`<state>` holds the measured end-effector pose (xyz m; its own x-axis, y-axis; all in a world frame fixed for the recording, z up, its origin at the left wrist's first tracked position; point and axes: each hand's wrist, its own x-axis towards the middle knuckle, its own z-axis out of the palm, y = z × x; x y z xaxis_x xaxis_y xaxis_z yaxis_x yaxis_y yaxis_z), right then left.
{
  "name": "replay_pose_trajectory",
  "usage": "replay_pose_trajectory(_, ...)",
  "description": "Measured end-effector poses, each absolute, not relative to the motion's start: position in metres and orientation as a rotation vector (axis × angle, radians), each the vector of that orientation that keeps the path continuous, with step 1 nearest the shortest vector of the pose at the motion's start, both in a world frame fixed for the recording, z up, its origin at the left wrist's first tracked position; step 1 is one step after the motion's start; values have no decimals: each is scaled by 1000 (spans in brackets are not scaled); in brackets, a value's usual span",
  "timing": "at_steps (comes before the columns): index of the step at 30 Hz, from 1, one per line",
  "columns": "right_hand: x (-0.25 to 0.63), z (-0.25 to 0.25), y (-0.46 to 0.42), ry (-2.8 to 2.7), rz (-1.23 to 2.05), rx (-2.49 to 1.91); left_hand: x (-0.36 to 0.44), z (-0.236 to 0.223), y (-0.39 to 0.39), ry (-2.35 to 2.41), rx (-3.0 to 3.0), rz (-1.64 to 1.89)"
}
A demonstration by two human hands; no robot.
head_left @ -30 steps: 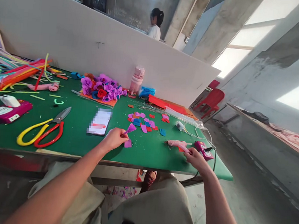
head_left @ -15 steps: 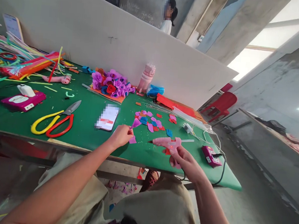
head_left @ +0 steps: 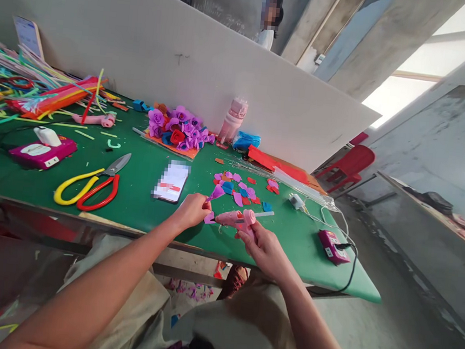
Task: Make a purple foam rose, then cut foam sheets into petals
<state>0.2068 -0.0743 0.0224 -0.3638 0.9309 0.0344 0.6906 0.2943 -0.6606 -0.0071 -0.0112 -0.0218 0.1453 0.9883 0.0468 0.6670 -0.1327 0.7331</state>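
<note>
My left hand (head_left: 192,210) is closed in a pinch on a purple petal piece (head_left: 215,193) just above the green table (head_left: 141,199). A second pale purple petal (head_left: 209,218) lies beside that hand. My right hand (head_left: 259,245) grips a pink glue gun (head_left: 237,218), its nozzle pointing left at the petals and almost touching them. A scatter of cut petals (head_left: 241,189) in purple, red and blue lies just beyond.
Yellow and red scissors (head_left: 88,186), a phone (head_left: 170,181), a heap of finished foam roses (head_left: 179,129), a pink bottle (head_left: 232,121), pipe cleaners (head_left: 39,95), a pink box (head_left: 41,152) and a small charger (head_left: 332,245) with cable sit on the table. A person stands behind the white partition (head_left: 185,67).
My right hand picked the glue gun up from the table's right side and carried it left to the petals. The left hand kept its pinch on the purple petal.
</note>
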Motion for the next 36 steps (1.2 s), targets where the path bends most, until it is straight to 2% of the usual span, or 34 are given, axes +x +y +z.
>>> replay_pose_trajectory(36, 194, 23, -72, -2337, 529, -1391, -8, -20, -10, 1574, 1909, 644)
